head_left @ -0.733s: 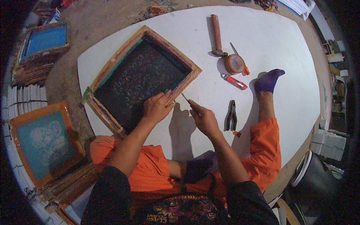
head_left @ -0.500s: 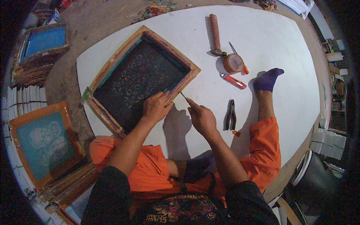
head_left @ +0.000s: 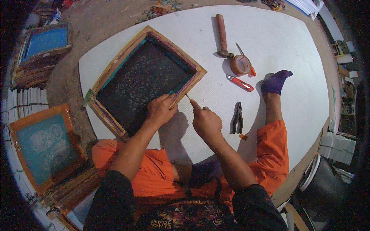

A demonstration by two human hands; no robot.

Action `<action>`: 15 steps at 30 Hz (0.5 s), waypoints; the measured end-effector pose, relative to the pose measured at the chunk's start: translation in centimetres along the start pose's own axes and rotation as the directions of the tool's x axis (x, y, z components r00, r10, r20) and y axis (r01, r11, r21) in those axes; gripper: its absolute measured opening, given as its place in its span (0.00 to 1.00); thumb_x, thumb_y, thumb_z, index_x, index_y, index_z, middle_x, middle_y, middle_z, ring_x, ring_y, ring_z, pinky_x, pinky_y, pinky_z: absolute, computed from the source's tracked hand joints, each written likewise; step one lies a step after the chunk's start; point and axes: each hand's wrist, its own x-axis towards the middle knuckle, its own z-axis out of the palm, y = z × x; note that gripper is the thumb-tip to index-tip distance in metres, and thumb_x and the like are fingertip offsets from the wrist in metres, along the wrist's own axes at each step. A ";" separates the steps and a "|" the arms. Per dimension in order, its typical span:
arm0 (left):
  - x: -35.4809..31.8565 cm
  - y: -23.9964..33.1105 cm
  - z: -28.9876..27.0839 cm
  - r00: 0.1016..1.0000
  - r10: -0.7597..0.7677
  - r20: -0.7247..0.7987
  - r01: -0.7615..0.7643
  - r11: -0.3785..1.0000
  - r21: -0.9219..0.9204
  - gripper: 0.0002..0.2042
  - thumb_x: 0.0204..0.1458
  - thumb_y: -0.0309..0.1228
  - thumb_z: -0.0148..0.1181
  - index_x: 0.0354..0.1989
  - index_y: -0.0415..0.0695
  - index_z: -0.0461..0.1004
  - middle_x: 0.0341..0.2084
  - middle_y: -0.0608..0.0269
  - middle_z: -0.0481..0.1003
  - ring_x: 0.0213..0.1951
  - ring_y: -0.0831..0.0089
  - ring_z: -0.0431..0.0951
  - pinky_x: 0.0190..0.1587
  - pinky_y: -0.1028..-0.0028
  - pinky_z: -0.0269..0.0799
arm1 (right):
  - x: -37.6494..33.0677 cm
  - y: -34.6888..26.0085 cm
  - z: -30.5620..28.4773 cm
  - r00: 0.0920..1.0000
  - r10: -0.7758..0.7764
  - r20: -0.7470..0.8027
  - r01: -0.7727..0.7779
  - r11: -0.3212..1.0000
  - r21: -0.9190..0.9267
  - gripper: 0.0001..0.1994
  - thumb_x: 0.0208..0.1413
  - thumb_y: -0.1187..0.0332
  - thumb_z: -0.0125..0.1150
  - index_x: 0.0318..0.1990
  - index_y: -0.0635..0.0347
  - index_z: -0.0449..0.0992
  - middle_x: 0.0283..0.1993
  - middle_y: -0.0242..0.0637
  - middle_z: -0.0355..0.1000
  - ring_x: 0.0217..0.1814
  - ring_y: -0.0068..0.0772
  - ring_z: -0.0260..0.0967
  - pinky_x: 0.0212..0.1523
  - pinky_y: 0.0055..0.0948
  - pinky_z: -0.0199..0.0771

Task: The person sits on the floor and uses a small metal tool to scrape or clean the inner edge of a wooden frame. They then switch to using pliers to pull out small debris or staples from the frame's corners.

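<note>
The wooden screen-printing frame lies flat on the white board in front of you, turned like a diamond, its dark mesh showing a faint pale pattern and a teal strip along the inner edges. Your left hand rests on the frame's near right side, palm down, fingers spread over the wood and the edge of the mesh, pressing rather than gripping. Your right hand sits just beside it on the board, fingers drawn together around a thin pointed tool whose tip meets the outer edge of the frame right by your left fingertips; how much of the tool lies inside the fist is hidden. To the right of that hand a pair of dark pliers lies on the board, near your orange-clad leg and the purple sock. Further up lie a red utility knife, a roll of brown tape and a hammer with a reddish handle, the tape just beside the hammer's head. Off the board on your left, another frame with a pale teal screen leans on stacked wood, and a blue screen sits further up on the floor.
</note>
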 end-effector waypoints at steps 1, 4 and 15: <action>0.0 0.1 -0.1 1.000 0.005 0.000 -0.005 1.000 -0.015 0.23 0.50 0.37 0.69 0.55 0.41 0.79 0.39 0.54 0.80 0.38 0.51 0.83 0.41 0.57 0.80 | -0.2 -0.2 -0.1 1.000 -0.012 -0.014 0.012 1.000 -0.010 0.23 0.67 0.65 0.51 0.69 0.41 0.71 0.33 0.48 0.78 0.31 0.51 0.80 0.28 0.50 0.79; 0.2 0.0 -0.1 0.999 0.009 0.038 -0.007 0.998 -0.068 0.23 0.49 0.34 0.70 0.54 0.40 0.79 0.39 0.52 0.80 0.38 0.50 0.83 0.41 0.56 0.80 | -0.5 -2.0 -0.5 1.000 -0.003 -0.013 0.002 0.998 -0.055 0.24 0.65 0.67 0.51 0.69 0.51 0.70 0.32 0.50 0.77 0.29 0.52 0.81 0.28 0.50 0.81; 0.0 -1.1 1.8 0.993 0.098 -0.068 -0.105 0.989 -0.107 0.23 0.49 0.34 0.68 0.53 0.36 0.79 0.39 0.49 0.80 0.39 0.48 0.82 0.43 0.56 0.79 | 1.2 0.0 -0.2 0.984 -0.006 0.178 -0.044 0.960 0.275 0.25 0.67 0.65 0.51 0.71 0.55 0.66 0.37 0.59 0.80 0.36 0.57 0.82 0.39 0.54 0.83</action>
